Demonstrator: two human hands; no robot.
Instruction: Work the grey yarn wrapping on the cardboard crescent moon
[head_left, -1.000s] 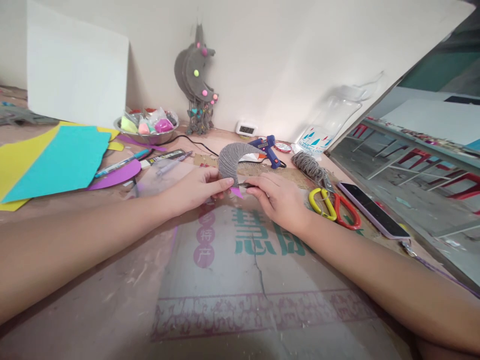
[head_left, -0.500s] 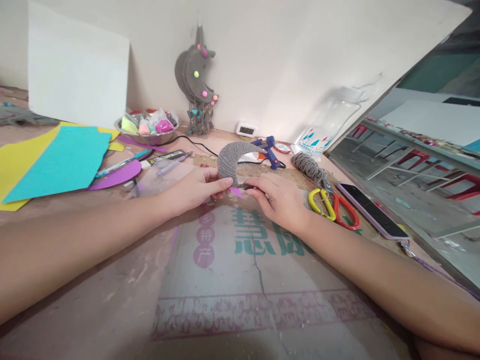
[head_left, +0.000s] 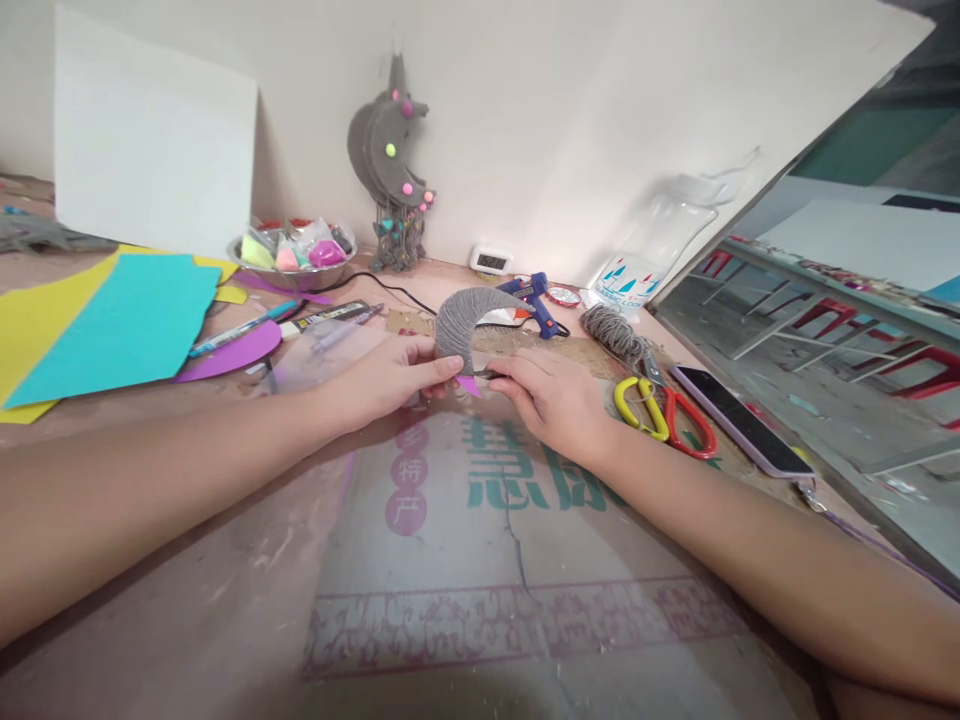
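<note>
A crescent moon wrapped in grey yarn (head_left: 457,322) stands upright over the table, pinched at its lower part between the thumb and fingers of my left hand (head_left: 412,378). My right hand (head_left: 551,398) is closed just to the right of it, with a short dark strand of yarn (head_left: 489,374) running from its fingertips toward the crescent's lower end. A bit of purple (head_left: 469,385) shows at that lower end. The crescent's far side is hidden.
Right of my hands lie a yarn bundle (head_left: 615,332), scissors with yellow and red handles (head_left: 690,425) and a phone (head_left: 742,420). Behind are a blue glue gun (head_left: 534,300), a small clock (head_left: 491,260) and a metal bowl (head_left: 292,272). Turquoise sheets (head_left: 112,325) lie left.
The crescent has shifted slightly, and more of the purple bit shows below it. My right fingertips have moved only a little; both hands keep their grip.
</note>
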